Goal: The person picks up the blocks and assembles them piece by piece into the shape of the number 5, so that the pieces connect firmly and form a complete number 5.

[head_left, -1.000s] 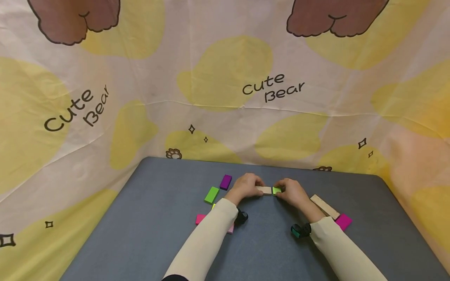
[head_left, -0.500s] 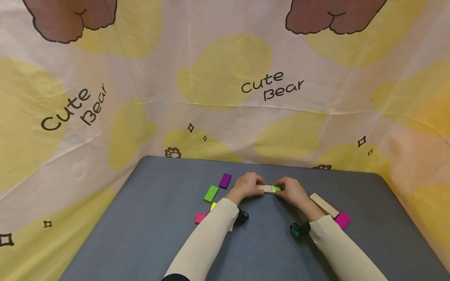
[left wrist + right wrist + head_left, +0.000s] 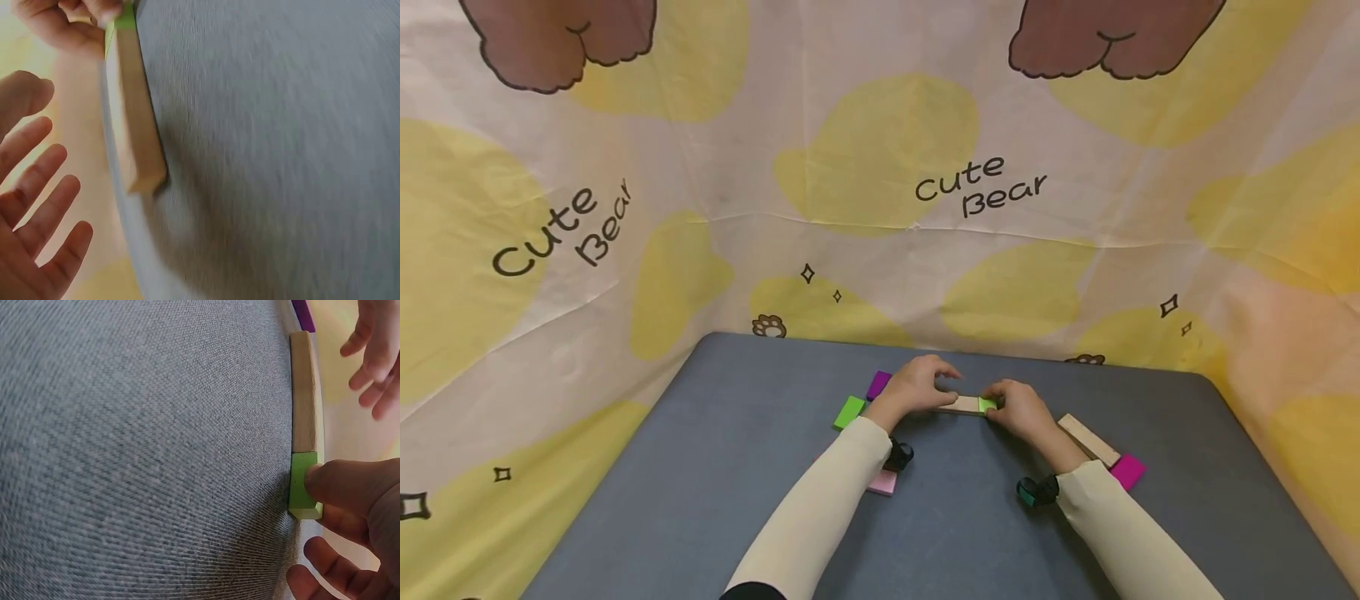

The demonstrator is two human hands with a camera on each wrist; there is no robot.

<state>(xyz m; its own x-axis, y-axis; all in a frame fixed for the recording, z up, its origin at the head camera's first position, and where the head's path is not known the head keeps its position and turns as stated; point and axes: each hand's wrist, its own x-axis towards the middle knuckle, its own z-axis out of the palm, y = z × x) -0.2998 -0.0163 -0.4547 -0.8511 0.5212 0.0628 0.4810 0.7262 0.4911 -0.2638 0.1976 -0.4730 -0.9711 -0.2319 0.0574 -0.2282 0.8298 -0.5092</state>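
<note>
A natural wood block lies flat on the grey table, end to end with a bright green block. My right hand pinches the green block between thumb and fingers; in the right wrist view its thumb presses the near face. Just beyond the wood block's other end is my left hand, fingers spread and holding nothing. In the left wrist view, a gap shows between that left hand and the wood block.
Left of the hands lie a purple block, a green block and a pink block, partly behind the left arm. Near the right forearm, a long wood block meets a magenta block. A printed cloth hangs behind the table.
The green block came up against the wood block's end, closing a small gap. My left hand then let go of the wood block and moved left, its fingers spreading. The right hand stayed on the green block.
</note>
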